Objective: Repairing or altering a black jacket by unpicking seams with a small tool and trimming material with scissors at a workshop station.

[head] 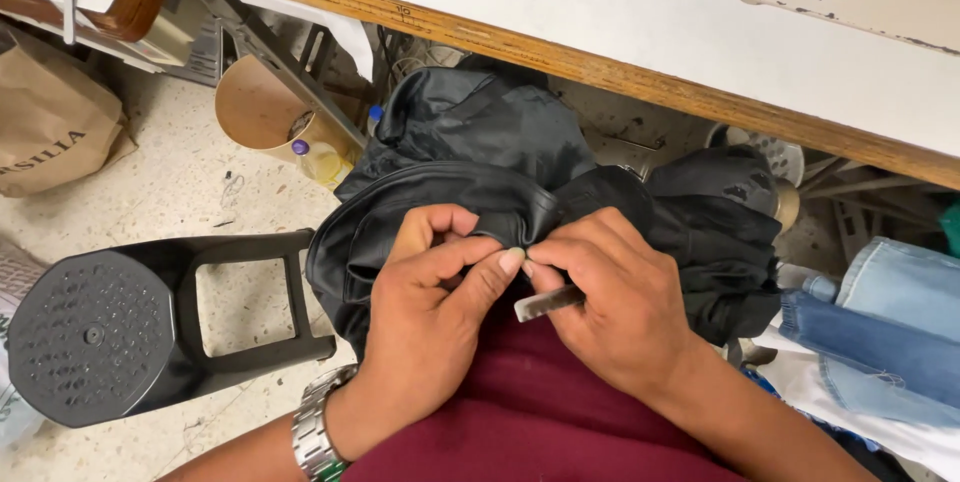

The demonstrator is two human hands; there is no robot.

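A black leather garment (480, 157) lies bunched in the person's lap, just below the tabletop (620, 12) edge. The left hand (430, 327) pinches its folded seam, fingers (505, 262) closed on it; the right hand (610, 307) meets it there, holding a small metal blade (548, 303). A black stool (130, 327) lies left of the garment, folded jeans (880, 327) right, and a brown paper bag (50, 122) far left.

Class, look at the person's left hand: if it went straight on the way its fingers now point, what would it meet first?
The left hand points up and right; its fingers already pinch the black garment, so that fabric comes first, probably with the right hand just beside.
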